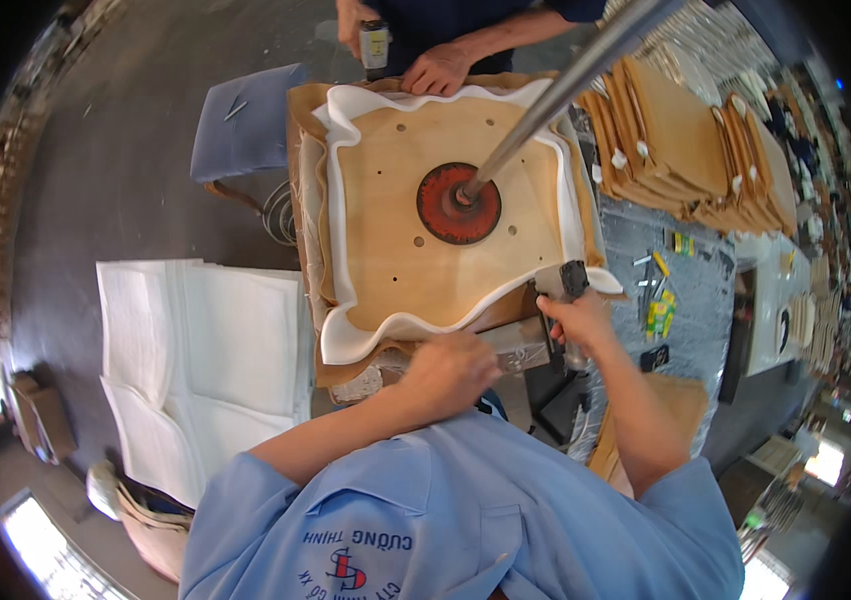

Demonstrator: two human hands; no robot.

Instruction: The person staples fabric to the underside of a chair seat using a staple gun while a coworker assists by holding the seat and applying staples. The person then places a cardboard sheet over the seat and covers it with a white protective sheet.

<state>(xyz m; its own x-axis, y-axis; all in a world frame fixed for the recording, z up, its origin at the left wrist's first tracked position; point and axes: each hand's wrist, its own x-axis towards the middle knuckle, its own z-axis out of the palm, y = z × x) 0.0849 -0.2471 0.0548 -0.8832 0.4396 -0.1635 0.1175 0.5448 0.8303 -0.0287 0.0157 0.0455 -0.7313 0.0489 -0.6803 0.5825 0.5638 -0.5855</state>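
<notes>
A tan wooden seat board (376, 210) with several small holes lies before me, ringed by wavy white padding (339, 250) and brown covering material (308, 130). Against its middle sits a round red disc (436, 215) at the end of a metal rod (566, 95). My right hand (583, 318) is closed round a dark staple gun (556, 290) at the near right corner. At the near edge my left hand (451, 375) is curled, slightly blurred, and next to the brown material; what its fingers hold is hidden.
Opposite, a person rests one hand (436, 70) on the far edge and holds another staple gun (375, 45). White padding sheets (206, 350) are stacked at left, beside a blue cushioned seat (246, 120). Brown padded pieces (681, 130) and small yellow-green boxes (661, 313) lie at right.
</notes>
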